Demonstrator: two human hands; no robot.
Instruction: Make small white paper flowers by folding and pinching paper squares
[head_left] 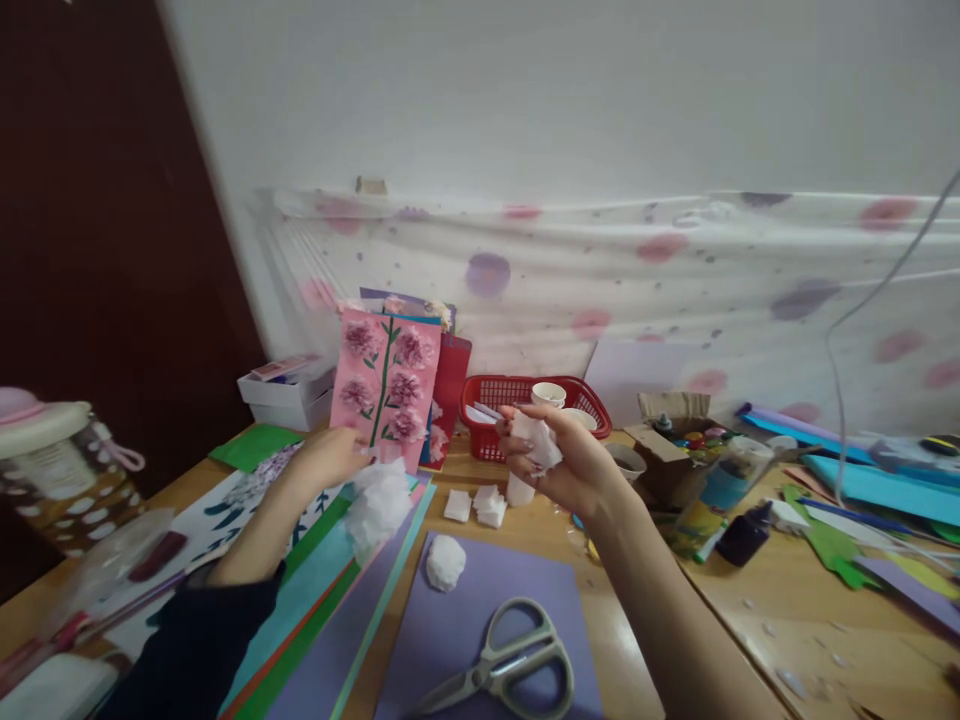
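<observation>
My right hand [559, 460] is raised over the table with its fingers closed around a crumpled piece of white tissue paper [538, 442]. On the other side, my left hand [334, 460] has its fingers curled at the top of a loose heap of white tissue paper [379, 505], in front of a pink flower picture [386, 385]; what its fingertips hold is hidden. A scrunched white tissue ball [446, 562] lies on a purple sheet [450, 640]. Scissors [499, 665] rest on the same sheet. Small folded tissue squares [489, 506] sit behind it.
A red basket [480, 392] with cups stands against the wall. To the right are a cardboard box [660, 450], a glue bottle [724, 485] and a dark paint bottle [744, 535]. Coloured sheets [300, 600] lie under my left arm, and a large jug [64, 475] stands far left.
</observation>
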